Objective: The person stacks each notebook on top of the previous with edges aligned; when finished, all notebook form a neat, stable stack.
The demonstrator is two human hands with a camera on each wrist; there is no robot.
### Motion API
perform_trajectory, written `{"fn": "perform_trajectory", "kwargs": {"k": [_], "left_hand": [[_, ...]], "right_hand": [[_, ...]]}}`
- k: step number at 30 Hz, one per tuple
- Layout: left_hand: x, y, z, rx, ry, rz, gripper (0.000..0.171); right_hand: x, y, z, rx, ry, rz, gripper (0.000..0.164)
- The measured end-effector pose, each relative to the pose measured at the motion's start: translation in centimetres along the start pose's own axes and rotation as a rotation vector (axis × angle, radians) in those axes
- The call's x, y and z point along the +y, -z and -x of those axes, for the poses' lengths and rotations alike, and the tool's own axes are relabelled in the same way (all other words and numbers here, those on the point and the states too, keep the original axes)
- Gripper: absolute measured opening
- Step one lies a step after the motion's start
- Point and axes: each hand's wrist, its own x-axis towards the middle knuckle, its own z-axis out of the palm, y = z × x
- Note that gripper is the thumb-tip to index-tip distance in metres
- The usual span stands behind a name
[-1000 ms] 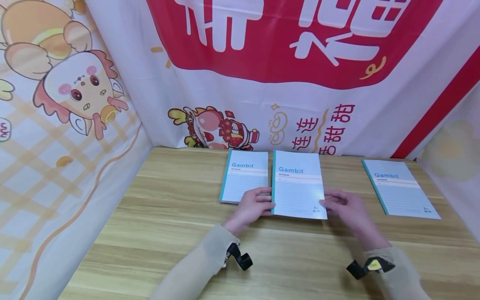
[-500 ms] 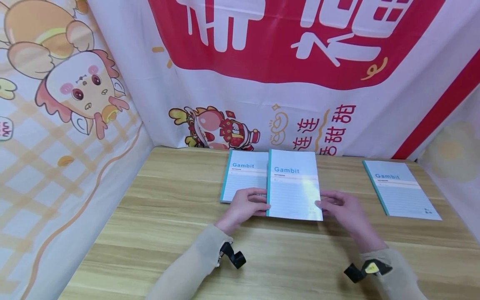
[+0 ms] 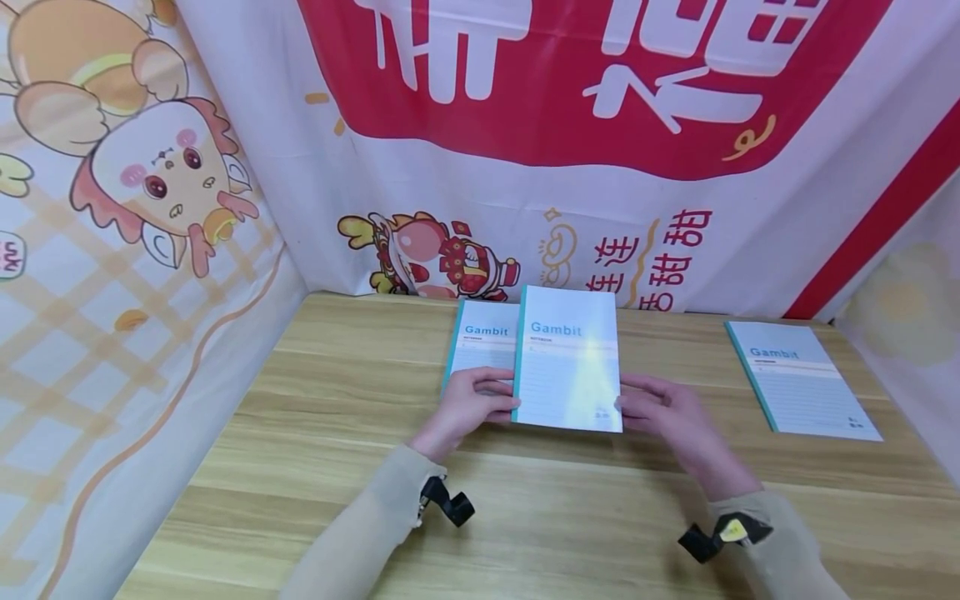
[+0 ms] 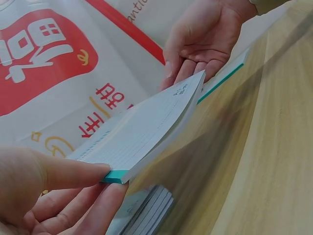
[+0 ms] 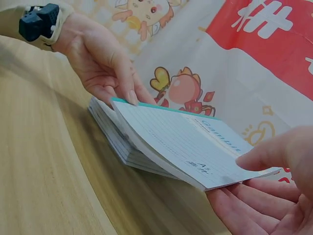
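Note:
A pale notebook (image 3: 567, 367) with a teal spine and "Gambit" on its cover is held above the table between both hands. My left hand (image 3: 472, 406) pinches its spine edge, thumb on top and fingers beneath, as the left wrist view shows. On the opposite edge, my right hand (image 3: 666, 417) grips it with the thumb on the cover and fingers underneath. Below and to the left lies a stack of similar notebooks (image 5: 117, 139), partly covered by the held notebook and my left hand in the head view.
Another Gambit notebook (image 3: 802, 379) lies alone at the table's right side. The wood-grain table (image 3: 315, 467) meets a hanging printed cloth (image 3: 450, 208) along its back edge. A second printed cloth (image 3: 150, 333) hangs at the left.
Both hands have carried the held notebook leftward and slightly up, so it now overlaps more of the stack in the head view. The lone notebook on the right stays put.

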Motion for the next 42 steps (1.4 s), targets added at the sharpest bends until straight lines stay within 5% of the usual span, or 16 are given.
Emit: {"fn": "perform_trajectory", "kwargs": {"k": [16, 42], "left_hand": [[0.9, 2.4, 0.4, 0.037, 0.035, -0.040, 0.042], [1.5, 6.9, 0.7, 0.204, 0.073, -0.061, 0.038]], "right_hand": [[-0.5, -2.1, -1.6, 0.005, 0.015, -0.131, 0.052], [-1.1, -8.0, -5.0, 0.054, 0.044, -0.237, 0.042]]}}
